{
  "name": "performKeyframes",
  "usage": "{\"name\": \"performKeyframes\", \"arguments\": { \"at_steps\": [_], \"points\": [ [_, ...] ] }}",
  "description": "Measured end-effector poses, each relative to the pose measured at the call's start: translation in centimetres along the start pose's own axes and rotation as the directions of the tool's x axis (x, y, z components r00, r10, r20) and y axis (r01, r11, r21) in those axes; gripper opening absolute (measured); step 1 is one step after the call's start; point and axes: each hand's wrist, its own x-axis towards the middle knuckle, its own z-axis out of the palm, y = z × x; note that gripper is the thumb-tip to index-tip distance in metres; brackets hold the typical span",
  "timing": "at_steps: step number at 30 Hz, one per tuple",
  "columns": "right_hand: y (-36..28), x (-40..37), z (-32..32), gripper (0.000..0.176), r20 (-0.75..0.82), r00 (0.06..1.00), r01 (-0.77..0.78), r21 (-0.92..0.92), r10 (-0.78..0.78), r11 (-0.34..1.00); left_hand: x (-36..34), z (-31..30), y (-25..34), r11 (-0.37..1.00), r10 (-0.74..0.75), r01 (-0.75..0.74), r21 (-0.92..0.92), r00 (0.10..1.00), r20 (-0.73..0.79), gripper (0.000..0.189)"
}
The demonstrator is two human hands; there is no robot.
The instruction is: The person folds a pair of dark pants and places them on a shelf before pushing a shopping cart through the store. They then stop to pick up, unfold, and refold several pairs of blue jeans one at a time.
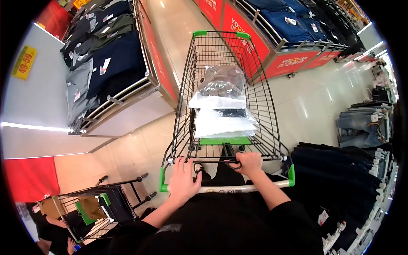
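A black wire shopping cart [202, 33] with green corner pieces stands in front of me. My left hand [183, 180] lies forward across the cart's pale handle bar [225, 188], its fingers bent over the rear wire rim. My right hand [248, 163] is closed in a fist at that rim, around a black loop-like part. Folded garments in clear plastic bags lie stacked in the cart: a brownish one [223, 78] farther in and a white and dark one [225, 123] closer to me. Under the near package shows a green panel [225, 141].
Railed displays of folded trousers stand at the left [114, 63] and right [293, 21], with a tiled aisle [170, 21] between. Hanging dark jeans [335, 178] line the near right. At lower left, another person's hand [57, 222] is at a second cart [138, 178].
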Motion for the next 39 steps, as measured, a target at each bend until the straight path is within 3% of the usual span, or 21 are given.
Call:
{"name": "performKeyframes", "arguments": {
  "at_steps": [3,5,9,10,11,13,15,17,18,20,21,23,29,35,36,39],
  "points": [
    [3.2,5.0,-0.2,0.052,0.04,0.997,0.072,0.028,-0.073,0.997,3.5,0.4,0.7,1.0,0.011,-0.009,0.03,0.998,-0.056,0.054],
    [4.5,9.2,-1.6,0.051,0.109,0.989,0.099,-0.004,-0.098,0.995,6.4,0.3,1.5,0.997,-0.072,0.072,-0.018,0.997,-0.033,0.054],
    [6.8,17.0,-3.7,0.052,0.054,0.985,0.166,0.011,-0.166,0.986,12.7,0.1,1.6,0.995,-0.086,0.091,0.051,0.992,-0.096,0.053],
    [7.4,18.9,-4.4,0.045,0.15,0.976,0.157,0.011,-0.157,0.988,14.3,-0.1,1.6,0.993,-0.115,0.119,0.027,0.985,-0.125,0.05],
    [8.2,20.4,-4.4,0.045,0.127,0.979,0.159,0.014,-0.159,0.987,15.9,-0.4,1.9,0.993,-0.102,0.109,0.041,0.985,-0.141,0.05],
    [9.7,23.6,-4.4,0.04,0.132,0.976,0.162,0.084,-0.172,0.983,19.2,-1.1,2.5,0.975,-0.219,0.223,0.011,0.966,-0.138,0.047],
    [11.1,25.3,-6.4,0.043,0.049,0.975,0.208,0.117,-0.215,0.971,22.1,-1.0,2.0,0.975,-0.205,0.218,0.044,0.959,-0.196,0.046],
    [12.2,26.1,-9.5,0.054,-0.003,0.977,0.208,0.276,-0.215,0.938,24.9,-1.6,1.7,0.98,-0.185,0.196,0.03,0.959,-0.216,0.045],
    [12.7,26.4,-9.8,0.054,-0.024,0.972,0.231,0.257,-0.233,0.938,26.3,-2.4,2.2,0.973,-0.228,0.228,-0.019,0.956,-0.185,0.045],
    [13.7,27.3,-10.3,0.076,-0.171,0.905,0.391,-0.023,-0.389,0.92,29.1,-2.7,2.1,0.965,-0.262,0.263,-0.024,0.943,-0.206,0.046],
    [13.9,28.4,-10.8,0.076,-0.185,0.893,0.408,-0.049,-0.41,0.912,30.6,-2.7,2.0,0.953,-0.3,0.303,-0.017,0.933,-0.196,0.047],
    [13.9,30.9,-12.1,0.093,-0.094,0.896,0.426,-0.089,-0.433,0.9,33.4,-3.1,1.9,0.935,-0.353,0.352,-0.042,0.915,-0.197,0.048],
    [15.4,40.5,-12.7,0.089,-0.002,0.88,0.471,-0.121,-0.475,0.874,41.4,-3.8,0.0,0.923,-0.381,0.381,-0.042,0.896,-0.227,0.048],
    [15.8,50.8,-13.1,0.081,-0.03,0.893,0.447,-0.064,-0.449,0.892,51.1,-6.4,-3.0,0.918,-0.395,0.388,-0.078,0.891,-0.223,0.05],
    [15.5,52.7,-13.7,0.09,0.073,0.915,0.402,-0.077,-0.397,0.912,52.8,-7.4,-3.2,0.918,-0.396,0.388,-0.079,0.895,-0.204,0.051],
    [15.4,58.0,-14.3,0.086,0.12,0.923,0.374,-0.049,-0.367,0.926,57.7,-9.2,-4.7,0.92,-0.391,0.385,-0.071,0.901,-0.185,0.053]
  ]
}}
